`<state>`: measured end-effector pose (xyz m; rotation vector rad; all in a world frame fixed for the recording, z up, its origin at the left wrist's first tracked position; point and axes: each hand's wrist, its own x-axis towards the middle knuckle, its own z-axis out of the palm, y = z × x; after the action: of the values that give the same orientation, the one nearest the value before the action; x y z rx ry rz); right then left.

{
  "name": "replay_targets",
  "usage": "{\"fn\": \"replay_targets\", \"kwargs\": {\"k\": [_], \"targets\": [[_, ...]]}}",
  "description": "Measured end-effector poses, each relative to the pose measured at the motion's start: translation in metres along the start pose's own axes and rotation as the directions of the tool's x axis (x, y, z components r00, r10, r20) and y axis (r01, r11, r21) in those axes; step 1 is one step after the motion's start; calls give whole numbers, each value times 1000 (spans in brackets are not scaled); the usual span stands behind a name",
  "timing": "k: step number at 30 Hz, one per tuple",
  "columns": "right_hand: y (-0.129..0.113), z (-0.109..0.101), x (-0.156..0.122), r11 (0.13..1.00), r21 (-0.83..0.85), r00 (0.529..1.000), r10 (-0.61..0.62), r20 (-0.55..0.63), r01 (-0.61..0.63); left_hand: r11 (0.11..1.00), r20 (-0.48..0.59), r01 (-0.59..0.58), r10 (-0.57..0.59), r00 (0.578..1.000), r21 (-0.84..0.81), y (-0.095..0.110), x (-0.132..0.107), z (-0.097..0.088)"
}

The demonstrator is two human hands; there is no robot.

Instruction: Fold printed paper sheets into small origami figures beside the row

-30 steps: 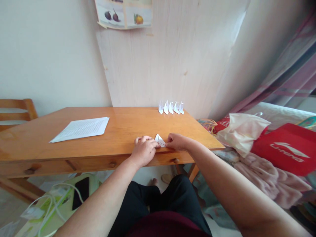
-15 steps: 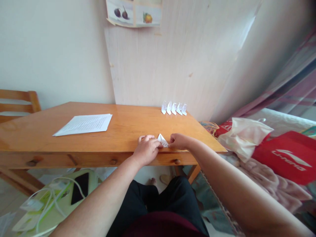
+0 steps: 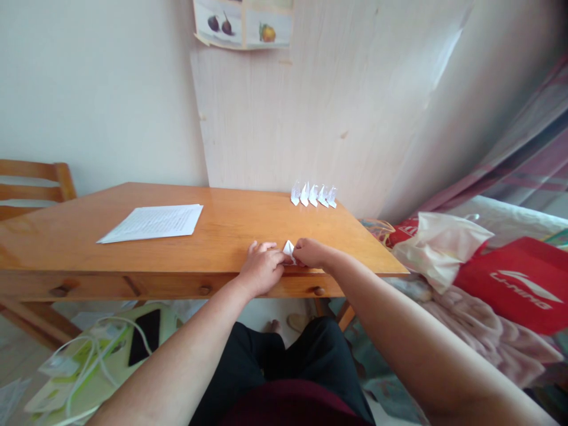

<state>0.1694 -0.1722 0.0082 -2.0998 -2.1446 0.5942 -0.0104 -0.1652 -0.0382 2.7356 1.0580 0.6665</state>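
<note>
A small folded white paper piece (image 3: 289, 248) lies at the near edge of the wooden desk (image 3: 222, 236). My left hand (image 3: 262, 266) rests on the desk with its fingertips pinching the piece's left side. My right hand (image 3: 313, 254) is closed against the piece's right side, covering part of it. Only a small white point shows between the two hands. A row of several finished folded paper pieces (image 3: 313, 194) stands at the desk's far edge by the wall.
A printed sheet of paper (image 3: 153, 222) lies on the desk's left half. A wooden chair (image 3: 31, 188) stands at far left. Red bags (image 3: 519, 281), a plastic bag (image 3: 437, 242) and cloth lie on a bed at right. Cables and a phone (image 3: 144, 345) lie on a green stool below.
My right hand has slid left over the folded piece, so the two hands are closer together and less of the paper shows. The view has shifted slightly.
</note>
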Motion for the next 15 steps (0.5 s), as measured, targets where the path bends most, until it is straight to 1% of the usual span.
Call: {"fn": "replay_targets", "kwargs": {"k": [4,7,11,15], "targets": [[0,-5,-5,997,71,998,-17,62,13,994,39,82,-79,996,-70,-4,3,-5],[-1,-7,-7,995,94,995,-26,97,17,987,55,117,-112,992,-107,-4,5,-9],[-7,-11,-10,997,82,993,-19,116,10,983,90,139,-129,988,-120,-5,7,-12],[-12,-15,-14,999,36,993,13,119,-17,979,165,155,-132,978,-136,-7,7,-17]]}}
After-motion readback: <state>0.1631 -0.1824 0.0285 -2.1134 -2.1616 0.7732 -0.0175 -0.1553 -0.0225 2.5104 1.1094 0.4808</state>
